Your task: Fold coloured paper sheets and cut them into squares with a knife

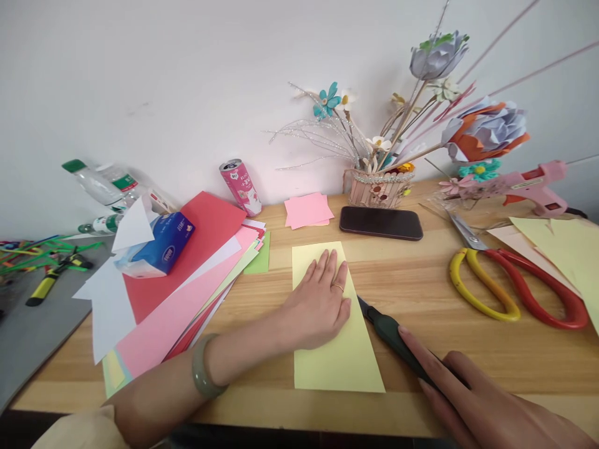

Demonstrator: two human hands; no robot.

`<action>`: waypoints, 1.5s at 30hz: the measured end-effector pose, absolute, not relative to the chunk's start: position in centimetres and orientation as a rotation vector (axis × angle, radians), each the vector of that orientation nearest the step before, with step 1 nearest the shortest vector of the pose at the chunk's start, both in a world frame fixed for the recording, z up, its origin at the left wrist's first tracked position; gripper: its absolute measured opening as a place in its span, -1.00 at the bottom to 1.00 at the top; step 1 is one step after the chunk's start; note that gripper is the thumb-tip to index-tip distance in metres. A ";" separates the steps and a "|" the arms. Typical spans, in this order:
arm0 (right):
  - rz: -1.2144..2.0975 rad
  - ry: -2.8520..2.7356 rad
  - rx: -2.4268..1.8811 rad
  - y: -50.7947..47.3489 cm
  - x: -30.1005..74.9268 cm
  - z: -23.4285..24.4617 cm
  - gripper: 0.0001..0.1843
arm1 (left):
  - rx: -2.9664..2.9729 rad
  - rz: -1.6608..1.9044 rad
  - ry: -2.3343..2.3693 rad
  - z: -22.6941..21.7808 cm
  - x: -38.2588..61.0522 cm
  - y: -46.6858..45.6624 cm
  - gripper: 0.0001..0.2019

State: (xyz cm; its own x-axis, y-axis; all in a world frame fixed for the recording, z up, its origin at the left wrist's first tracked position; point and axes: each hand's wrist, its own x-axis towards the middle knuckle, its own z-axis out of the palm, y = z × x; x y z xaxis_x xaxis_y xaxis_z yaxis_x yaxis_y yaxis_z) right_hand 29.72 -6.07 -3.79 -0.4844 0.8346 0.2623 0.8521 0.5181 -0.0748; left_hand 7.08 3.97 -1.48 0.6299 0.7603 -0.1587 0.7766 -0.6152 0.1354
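A pale yellow folded sheet of paper (334, 362) lies on the wooden table (421, 287) in front of me. My left hand (321, 299) lies flat on it, fingers stretched out and together, pressing the paper down; a ring is on one finger and a green bangle on the wrist. My right hand (468, 390) grips the dark green handle of a cutter knife (390, 333), whose tip meets the paper's right edge just beside my left hand.
A fanned stack of coloured paper (187, 293) with a blue tissue pack (161, 246) lies at left. Pink notes (307, 210), a phone (380, 222), a pink can (240, 185), a vase of paper flowers (378, 186), scissors (510, 284), a glue gun (536, 187) and yellow sheets (566, 249) surround it.
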 end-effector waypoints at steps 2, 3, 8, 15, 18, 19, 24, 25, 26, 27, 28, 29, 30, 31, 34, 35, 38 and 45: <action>-0.134 -2.511 -1.422 -5.7 29.8 -3.7 -0.34 | 2.666 -0.134 1.272 -1.5 7.1 4.0 -0.42; -0.163 -2.518 -1.425 -5.6 29.7 -3.6 -0.33 | 2.669 -0.132 1.273 -1.5 7.1 3.9 -0.42; -0.289 -2.519 -1.501 -5.6 29.3 -3.4 -0.31 | 2.686 -0.090 1.271 -1.7 7.0 3.9 -0.40; -0.364 -2.531 -1.515 -5.0 28.6 -2.5 -0.33 | 2.688 -0.094 1.287 -1.9 7.0 3.9 -0.39; -0.392 -2.495 -1.535 -4.5 28.2 -2.2 -0.41 | 2.675 -0.097 1.285 -1.8 7.0 3.9 -0.38; -0.403 -2.480 -1.554 -4.4 28.2 -2.2 -0.43 | 2.668 -0.104 1.283 -1.7 7.0 3.9 -0.38; -0.339 -2.490 -1.550 -4.0 28.3 -2.2 -0.52 | 2.661 -0.100 1.279 -1.7 7.0 3.9 -0.38; -0.332 -2.491 -1.547 -3.9 28.3 -2.2 -0.52 | 2.666 -0.096 1.280 -1.7 7.0 4.0 -0.38; -0.336 -2.487 -1.550 -3.8 28.3 -2.2 -0.52 | 2.669 -0.095 1.280 -1.7 7.0 4.0 -0.38; -0.349 -2.484 -1.555 -3.7 28.2 -2.1 -0.52 | 2.670 -0.098 1.279 -1.7 7.0 4.0 -0.38; -0.362 -2.483 -1.556 -3.5 28.1 -2.1 -0.52 | 2.667 -0.102 1.279 -1.7 7.0 4.0 -0.38; -0.370 -2.490 -1.554 -3.4 28.1 -2.1 -0.52 | 2.662 -0.106 1.279 -1.7 7.0 4.0 -0.38; -0.376 -2.498 -1.552 -3.2 28.0 -2.0 -0.52 | 2.658 -0.107 1.277 -1.7 7.1 4.0 -0.38; -0.390 -2.506 -1.542 -3.0 28.0 -2.0 -0.53 | 2.657 -0.106 1.276 -1.6 7.1 4.0 -0.39; -0.427 -2.521 -1.525 -2.5 27.8 -1.9 -0.52 | 2.664 -0.099 1.279 -1.7 7.1 4.0 -0.39; -0.438 -2.527 -1.527 -2.3 27.8 -1.8 -0.51 | 2.670 -0.095 1.280 -1.8 7.0 4.0 -0.38; -0.460 -2.549 -1.523 -1.7 27.6 -1.6 -0.50 | 2.680 -0.080 1.277 -2.0 7.0 4.0 -0.38; -0.441 -2.577 -1.536 -0.1 27.0 -1.0 -0.53 | 2.691 -0.088 1.277 -1.9 7.0 4.0 -0.38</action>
